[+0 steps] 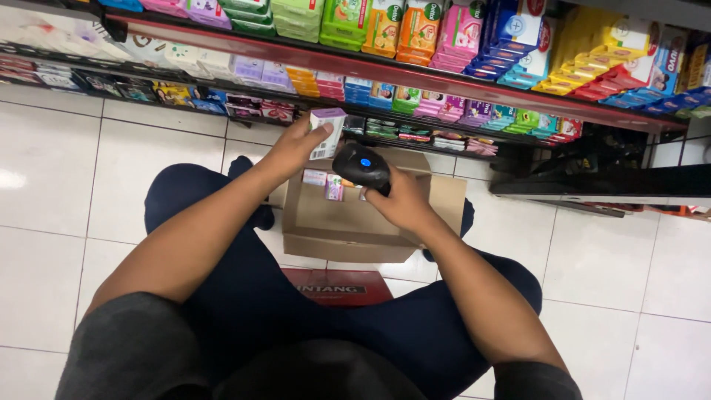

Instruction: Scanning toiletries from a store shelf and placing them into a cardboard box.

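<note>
Nearest the camera, the person's dark-trousered knees spread over a white tiled floor (44, 244), with a red crate (337, 287) low between them. Just beyond stands an open cardboard box (348, 222) with a few small packets (326, 183) lying inside at its far edge.

Above the box, the right hand (404, 201) has its grip wrapped tight around a black handheld scanner (361, 166); the scanner's long axis runs slanting from the hand up and to the left, its head with a blue light pointing toward the left hand.

The left hand (292, 148) reaches farther out, its grip pinching a small white and purple carton (326, 132), held upright with its long axis roughly vertical, just beside the scanner's head and in front of the lower shelf (415, 78).

Farthest away, rows of colourful soap packs (415, 30) fill the shelves
</note>
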